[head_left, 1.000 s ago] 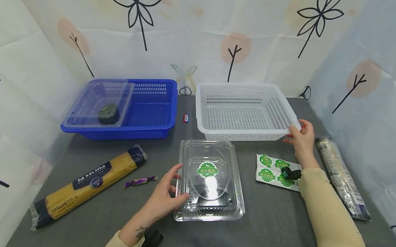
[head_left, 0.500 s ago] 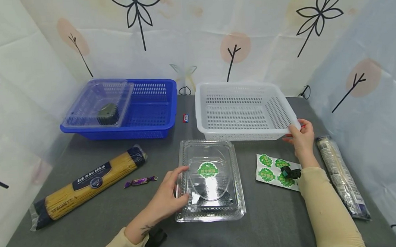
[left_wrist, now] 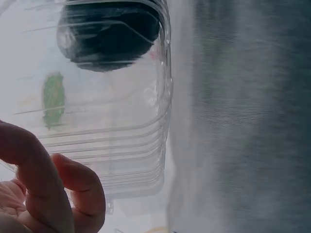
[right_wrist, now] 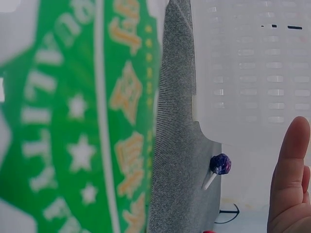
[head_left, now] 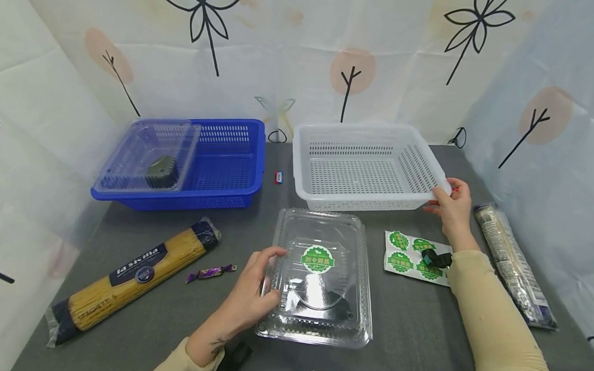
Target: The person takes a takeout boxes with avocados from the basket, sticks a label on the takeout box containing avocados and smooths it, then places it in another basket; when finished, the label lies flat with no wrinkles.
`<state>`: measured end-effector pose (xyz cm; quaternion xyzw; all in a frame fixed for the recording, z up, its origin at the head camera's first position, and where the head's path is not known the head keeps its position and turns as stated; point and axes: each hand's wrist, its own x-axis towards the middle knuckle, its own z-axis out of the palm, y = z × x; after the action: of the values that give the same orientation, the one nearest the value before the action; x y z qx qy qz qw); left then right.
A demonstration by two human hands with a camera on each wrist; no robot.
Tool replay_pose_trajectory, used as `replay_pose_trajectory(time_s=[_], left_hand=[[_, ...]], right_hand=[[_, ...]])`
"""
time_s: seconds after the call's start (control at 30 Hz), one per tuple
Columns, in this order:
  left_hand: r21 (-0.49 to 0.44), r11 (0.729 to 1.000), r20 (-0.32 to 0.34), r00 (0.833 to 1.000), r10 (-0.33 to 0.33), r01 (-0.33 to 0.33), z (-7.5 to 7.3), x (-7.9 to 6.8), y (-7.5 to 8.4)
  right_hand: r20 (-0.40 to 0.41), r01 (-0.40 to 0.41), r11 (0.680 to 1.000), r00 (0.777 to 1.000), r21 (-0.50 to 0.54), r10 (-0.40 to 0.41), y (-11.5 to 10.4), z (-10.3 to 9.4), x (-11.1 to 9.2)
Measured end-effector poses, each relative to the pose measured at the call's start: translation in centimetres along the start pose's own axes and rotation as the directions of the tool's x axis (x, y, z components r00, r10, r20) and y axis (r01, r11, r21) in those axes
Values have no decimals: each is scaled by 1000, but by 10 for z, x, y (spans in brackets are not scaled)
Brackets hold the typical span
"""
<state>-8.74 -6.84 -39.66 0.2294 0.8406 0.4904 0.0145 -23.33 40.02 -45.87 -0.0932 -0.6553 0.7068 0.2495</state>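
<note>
Clear container (head_left: pixel 323 296): mid-bench (head_left: pixel 410 331), toward the near edge; it looks tipped, partly raised.
Left grip (head_left: pixel 249 297): your fingers and thumb pinch the container's left edge, likely keeping the green sticker (head_left: pixel 317 259) uncovered.
Right grip (head_left: pixel 455 213): you pinch the white basket (head_left: pixel 368 198) at its near right corner, probably to steady it.
In the way: the basket, close beyond the container's far edge; your right sleeve (head_left: pixel 490 310) overlaps the sticker sheet (head_left: pixel 413 256).
Around: spaghetti pack (head_left: pixel 135 278) toward the bench's left edge, shiny pack (head_left: pixel 514 266) along its right, blue basket (head_left: pixel 227 193) at the far left corner.
</note>
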Motion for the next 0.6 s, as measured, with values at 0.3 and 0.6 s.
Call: replay_pose_trajectory(time_s=[0.3,0.6], left_hand=[[-39,990,25,991,134,-133,-11,18,28],[-87,979,36,981,189,-185,-14,49,50]], right_hand=[[-8,-2,999,1000,-36,1,-1,2,1],[-25,-12,998,1000,-61,10,-2,4,-2]])
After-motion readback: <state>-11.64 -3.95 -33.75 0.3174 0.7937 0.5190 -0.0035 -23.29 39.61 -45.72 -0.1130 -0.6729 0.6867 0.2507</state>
